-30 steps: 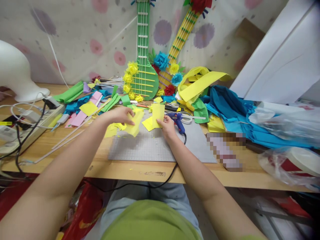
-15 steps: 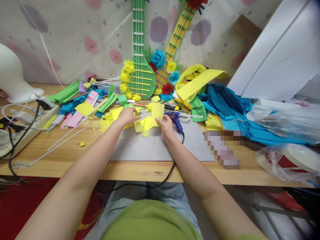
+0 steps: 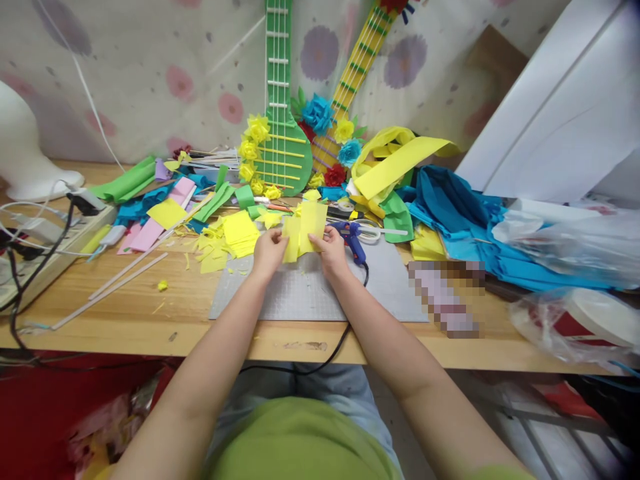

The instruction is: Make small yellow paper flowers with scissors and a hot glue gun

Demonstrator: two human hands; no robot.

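Note:
Over the grey cutting mat (image 3: 320,297), my right hand (image 3: 333,252) pinches an upright rectangle of yellow crepe paper (image 3: 314,223) by its lower right edge. My left hand (image 3: 270,252) is closed at the left side of a second yellow paper piece (image 3: 291,241), which stands beside the first; whether the two overlap is hard to tell. A stack of yellow paper pieces (image 3: 240,233) lies left of my left hand, with scraps around it. Just right of my right hand rests a blue glue gun (image 3: 355,243), a clear glue stick in its back.
Behind stand a green paper guitar (image 3: 285,160) and a yellow one (image 3: 361,57) with paper flowers. Blue crepe paper (image 3: 450,207) and a plastic-wrapped tub (image 3: 600,317) lie right. A power strip (image 3: 60,247) sits left. The glue gun's black cord (image 3: 345,340) hangs over the table edge.
My left hand has moved right from the yellow stack, its fingers closing on a yellow piece beside the one in my right hand. My right hand has barely moved.

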